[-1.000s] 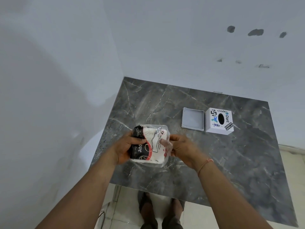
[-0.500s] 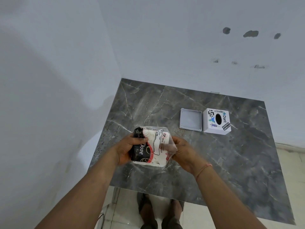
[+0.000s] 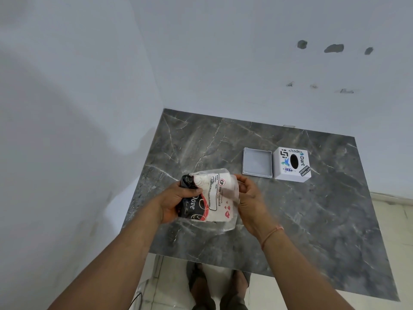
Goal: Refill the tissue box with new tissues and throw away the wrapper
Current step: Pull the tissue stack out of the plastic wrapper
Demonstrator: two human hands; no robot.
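Observation:
I hold a tissue pack (image 3: 215,198) in clear plastic wrap, printed black, red and white, above the near left part of the grey marble table (image 3: 312,220). My left hand (image 3: 176,203) grips its black left end. My right hand (image 3: 249,200) pinches the clear wrapper at the pack's right end. The white tissue box (image 3: 291,164), with stickers and a dark oval slot on top, stands at the table's far right. Its shallow grey lid or base (image 3: 257,163) lies open side up just left of it, touching it.
White walls close in the table on the left and at the back. The table's near edge runs just behind my forearms, and my feet (image 3: 219,285) stand on pale floor tiles below it. A light tiled floor strip shows at the right.
The pack has tilted and risen slightly in my hands. My right hand has shifted from the pack's side onto the clear wrapper end, which now sticks out loose.

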